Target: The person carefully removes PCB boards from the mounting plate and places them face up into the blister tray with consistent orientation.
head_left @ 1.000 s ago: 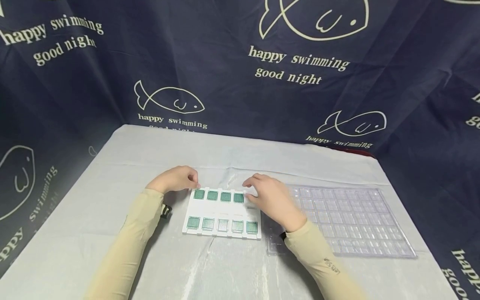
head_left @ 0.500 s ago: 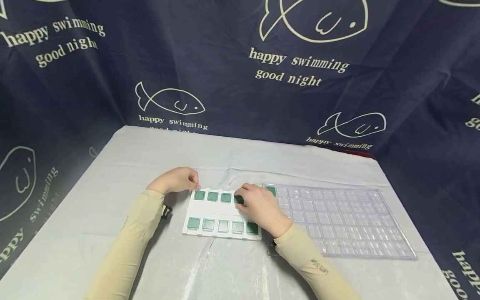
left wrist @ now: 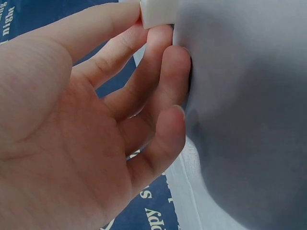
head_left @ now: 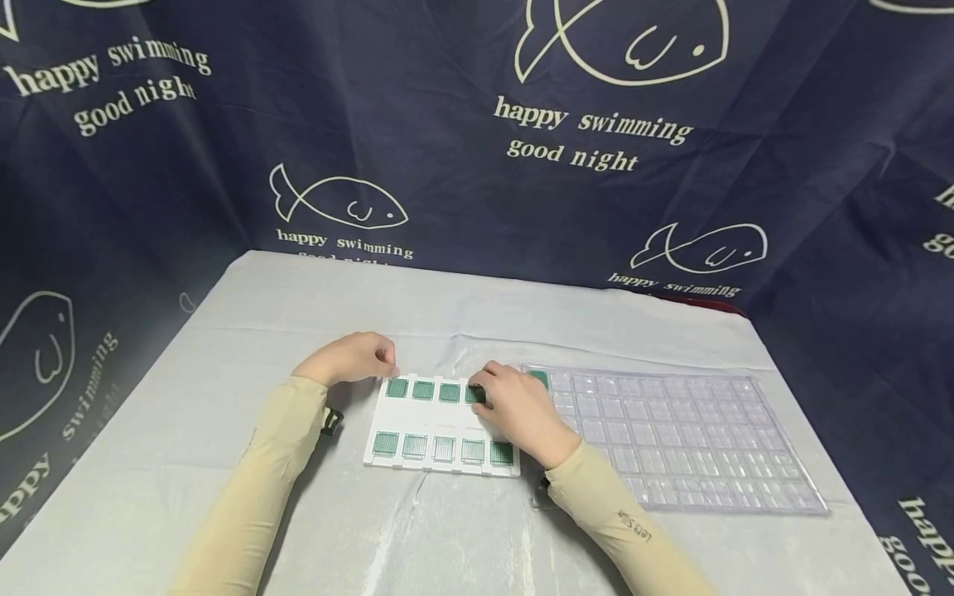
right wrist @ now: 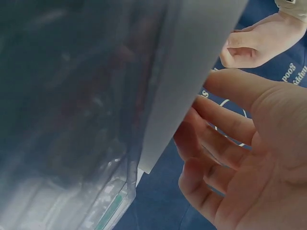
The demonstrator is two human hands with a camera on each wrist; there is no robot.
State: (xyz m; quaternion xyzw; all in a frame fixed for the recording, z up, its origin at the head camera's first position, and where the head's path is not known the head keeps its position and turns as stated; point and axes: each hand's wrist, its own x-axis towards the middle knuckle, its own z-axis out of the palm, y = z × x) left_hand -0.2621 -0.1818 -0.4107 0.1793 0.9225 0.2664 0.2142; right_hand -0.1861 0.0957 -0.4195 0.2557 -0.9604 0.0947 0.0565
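Where the right hand [head_left: 517,407] arches, a green square [head_left: 474,395] lies beneath.

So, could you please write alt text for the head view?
A person's left hand holds a corner of a white tray with two rows of green squares, while the right hand is at one in the far row. To the right, a clear compartmented tray shows a green piece.

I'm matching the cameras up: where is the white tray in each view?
Head: the white tray, below centre, slightly left.
Left wrist: only a corner of it, at the top edge, near the middle.
Right wrist: its pale side, slanting down from the top edge.
Shared landmark: the left hand, at upper right in the right wrist view.
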